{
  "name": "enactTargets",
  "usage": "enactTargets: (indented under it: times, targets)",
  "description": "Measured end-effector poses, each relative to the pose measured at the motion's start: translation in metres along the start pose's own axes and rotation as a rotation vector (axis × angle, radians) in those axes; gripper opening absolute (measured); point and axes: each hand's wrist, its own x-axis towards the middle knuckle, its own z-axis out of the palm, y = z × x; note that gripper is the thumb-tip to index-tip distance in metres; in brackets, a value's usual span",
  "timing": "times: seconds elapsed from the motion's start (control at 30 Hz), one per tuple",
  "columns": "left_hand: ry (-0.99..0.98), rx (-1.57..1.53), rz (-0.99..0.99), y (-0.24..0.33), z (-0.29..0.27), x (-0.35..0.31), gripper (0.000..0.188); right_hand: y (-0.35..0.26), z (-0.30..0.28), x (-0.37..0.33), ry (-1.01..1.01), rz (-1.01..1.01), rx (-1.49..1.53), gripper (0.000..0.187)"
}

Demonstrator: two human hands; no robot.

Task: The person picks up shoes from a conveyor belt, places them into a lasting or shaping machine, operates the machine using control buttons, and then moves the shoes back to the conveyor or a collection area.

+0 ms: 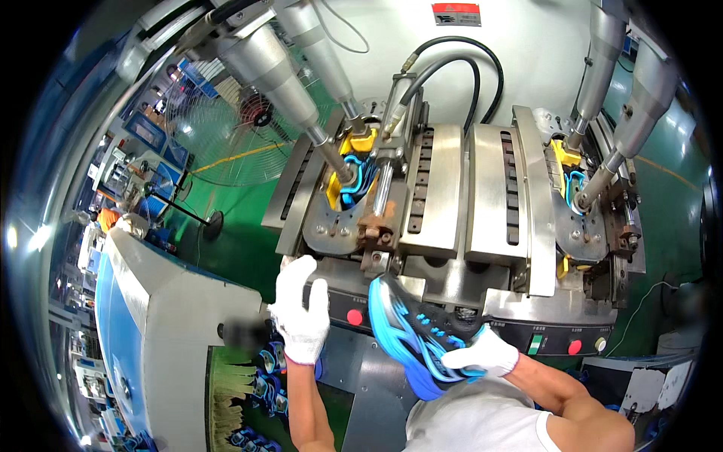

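A white knit glove covers my left hand (303, 310), which is raised by the front edge of the machine on the left. Its fingers are apart and I see nothing in them. Also gloved, my right hand (486, 352) grips a black and blue sports shoe (410, 324) by one end. The shoe is tilted across the front of the machine, its thick blue sole turned toward me. Behind my hands, a blue shoe (360, 181) sits clamped in the left station under metal cylinders. Another blue shoe (576, 188) is clamped likewise in the right station.
Red buttons (355, 317) and a green switch (535, 344) line the machine's front panel. Steel covers (440, 188) stand between the stations. Several blue shoes (267, 388) lie low at the left, beside a grey and blue machine (162, 316). A large fan (256, 113) stands behind.
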Motion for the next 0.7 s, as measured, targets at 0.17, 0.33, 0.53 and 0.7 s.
enactTargets:
  times: [0.17, 0.33, 0.53, 0.7]
  targets:
    - [-0.251, 0.111, 0.164, -0.058, 0.077, 0.055, 0.029, -0.016, -0.031, -0.03, 0.136, -0.112, 0.369, 0.078]
    - [-0.329, 0.065, 0.214, -0.107, 0.141, 0.083, 0.04, -0.009, -0.044, -0.018, 0.198, -0.225, 0.466, 0.079]
    - [-0.513, 0.106, -0.021, -0.135, 0.196, 0.106, 0.055, -0.003, -0.049, -0.005, 0.238, -0.246, 0.463, 0.077]
    - [-0.312, 0.3, -0.017, -0.151, 0.252, 0.128, 0.076, -0.024, -0.021, -0.015, 0.384, -0.272, 0.355, 0.087]
